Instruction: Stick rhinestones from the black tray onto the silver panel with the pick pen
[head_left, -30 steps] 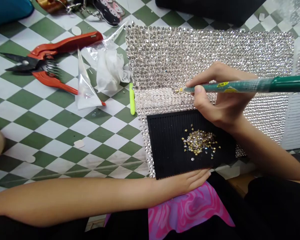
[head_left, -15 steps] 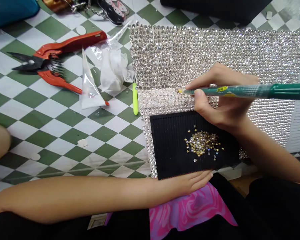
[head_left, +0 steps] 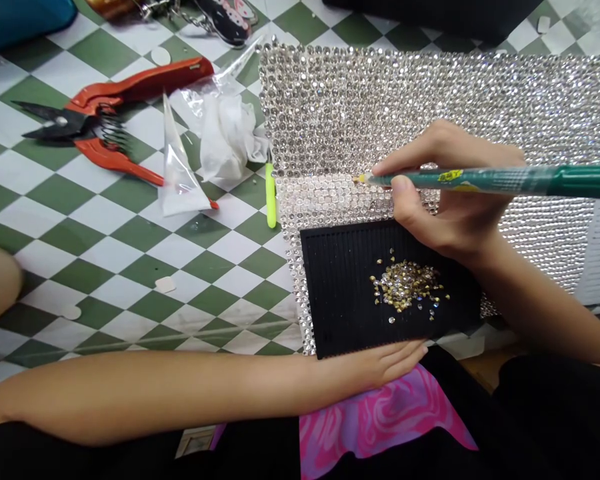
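Observation:
My right hand is closed around a green pen-like tool. The tool's yellowish tip touches the rhinestone sheet at the upper edge of a paler strip without silvery stones. Below that strip a black ribbed tray lies over the sheet and bears a pile of small gold-and-clear stones. Along the tray's near edge rests my left hand, its fingers stretched out flat and holding nothing.
Red-handled cutters, a clear cone bag of white material and crumpled white plastic lie left of the sheet. A lime-green tool touches its left edge. A black object stands behind.
My right hand and the pen-like tool appear slightly farther right, while the tip stays at nearly the same place on the sheet. My left hand has hardly moved.

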### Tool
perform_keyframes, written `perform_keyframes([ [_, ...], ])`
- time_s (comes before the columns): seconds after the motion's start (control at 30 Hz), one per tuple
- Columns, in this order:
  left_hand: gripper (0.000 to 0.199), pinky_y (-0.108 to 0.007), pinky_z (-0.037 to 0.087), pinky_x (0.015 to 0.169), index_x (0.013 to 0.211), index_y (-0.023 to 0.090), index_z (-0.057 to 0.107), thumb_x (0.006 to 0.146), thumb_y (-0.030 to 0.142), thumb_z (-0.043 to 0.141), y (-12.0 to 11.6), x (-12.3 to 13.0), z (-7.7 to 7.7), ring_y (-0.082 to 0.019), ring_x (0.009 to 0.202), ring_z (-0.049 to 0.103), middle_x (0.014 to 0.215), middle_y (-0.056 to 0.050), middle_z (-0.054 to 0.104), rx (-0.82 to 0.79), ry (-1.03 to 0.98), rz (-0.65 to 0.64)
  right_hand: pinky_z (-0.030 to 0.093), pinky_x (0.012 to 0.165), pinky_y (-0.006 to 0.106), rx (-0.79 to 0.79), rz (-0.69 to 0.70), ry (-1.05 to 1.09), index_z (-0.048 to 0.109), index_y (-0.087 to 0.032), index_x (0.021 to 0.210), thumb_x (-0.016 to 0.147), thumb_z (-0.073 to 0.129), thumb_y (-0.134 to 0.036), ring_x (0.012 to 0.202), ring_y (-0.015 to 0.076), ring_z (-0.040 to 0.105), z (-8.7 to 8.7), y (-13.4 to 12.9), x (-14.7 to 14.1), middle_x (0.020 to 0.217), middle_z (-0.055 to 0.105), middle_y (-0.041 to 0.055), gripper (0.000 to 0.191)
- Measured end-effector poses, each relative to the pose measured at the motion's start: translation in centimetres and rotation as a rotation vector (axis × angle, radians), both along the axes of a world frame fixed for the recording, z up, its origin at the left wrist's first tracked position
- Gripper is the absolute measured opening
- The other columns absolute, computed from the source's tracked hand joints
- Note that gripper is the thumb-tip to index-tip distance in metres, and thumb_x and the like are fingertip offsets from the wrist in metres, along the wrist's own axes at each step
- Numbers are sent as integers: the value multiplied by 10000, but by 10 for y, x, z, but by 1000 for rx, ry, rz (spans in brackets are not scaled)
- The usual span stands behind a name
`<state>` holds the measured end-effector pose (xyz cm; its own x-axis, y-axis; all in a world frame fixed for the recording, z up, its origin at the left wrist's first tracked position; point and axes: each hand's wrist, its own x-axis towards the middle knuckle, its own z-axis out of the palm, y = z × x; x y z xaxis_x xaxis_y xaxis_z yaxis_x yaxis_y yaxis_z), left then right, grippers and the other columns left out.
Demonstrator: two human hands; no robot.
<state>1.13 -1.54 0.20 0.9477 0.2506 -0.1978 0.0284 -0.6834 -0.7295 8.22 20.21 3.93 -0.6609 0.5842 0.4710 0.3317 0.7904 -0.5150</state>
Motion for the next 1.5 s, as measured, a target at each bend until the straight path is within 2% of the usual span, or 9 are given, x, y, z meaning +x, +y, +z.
perform_keyframes([
  [0.1, 693, -393, 434, 1135, 1545, 31, 135, 852, 15, 114, -1, 1, 0, -238, 1419, 309, 1582, -249, 271, -72, -22, 22, 559, 703, 307, 12, -8, -37, 608, -236, 766, 807, 586, -146, 669, 135, 628, 0, 0, 0, 749, 692, -12, 102],
  [0.3, 673, -294, 328, 1189, 1549, 46, 151, 879, 23, 97, 4, 2, 7, -158, 1447, 260, 1621, -185, 217, -310, -64, 60, 545, 717, 274, 54, 77, -50, 617, -228, 817, 821, 592, -90, 711, 123, 640, 4, 2, 1, 765, 693, -15, 141],
  [0.43, 683, -217, 321, 1177, 1559, 81, 160, 878, 35, 149, 12, -2, 18, -115, 1448, 258, 1638, -122, 198, -436, -65, 87, 550, 728, 265, 49, 91, -76, 626, -219, 835, 825, 608, -88, 731, 120, 646, 6, 2, 1, 787, 695, -11, 132],
  [0.57, 687, -198, 323, 1168, 1558, 81, 160, 874, 21, 163, 18, -4, 22, -102, 1447, 258, 1638, -103, 206, -521, -77, 82, 542, 710, 280, 38, 120, -42, 630, -210, 848, 826, 600, -80, 714, 124, 645, 6, 2, 0, 790, 697, -8, 135],
  [0.77, 667, -180, 294, 1183, 1558, 97, 181, 896, 16, 155, 20, -8, 20, -84, 1452, 275, 1637, -89, 226, -566, -143, 98, 541, 697, 307, -19, 136, -47, 643, -227, 859, 838, 588, -117, 703, 134, 644, 6, 1, 1, 796, 712, -15, 124],
  [0.93, 645, -186, 262, 1203, 1553, 79, 185, 913, 16, 145, 20, -11, 18, -86, 1462, 266, 1632, -82, 249, -569, -185, 107, 552, 739, 281, 4, 95, -18, 644, -215, 858, 829, 607, -92, 763, 129, 674, 5, 2, 0, 832, 726, -15, 132],
  [1.3, 641, -173, 262, 1198, 1556, 89, 185, 921, 11, 141, 20, -10, 17, -81, 1462, 267, 1633, -75, 244, -591, -197, 115, 538, 700, 340, -20, 167, -39, 658, -193, 863, 814, 601, -95, 733, 165, 636, 5, 2, 2, 779, 693, 29, 124],
  [1.5, 629, -165, 248, 1200, 1557, 109, 191, 937, 13, 140, 21, -11, 18, -72, 1464, 262, 1634, -51, 246, -614, -215, 135, 568, 806, 354, -72, 104, -197, 651, -251, 908, 897, 539, -128, 840, 167, 655, 13, -4, 4, 861, 709, 12, 166],
])
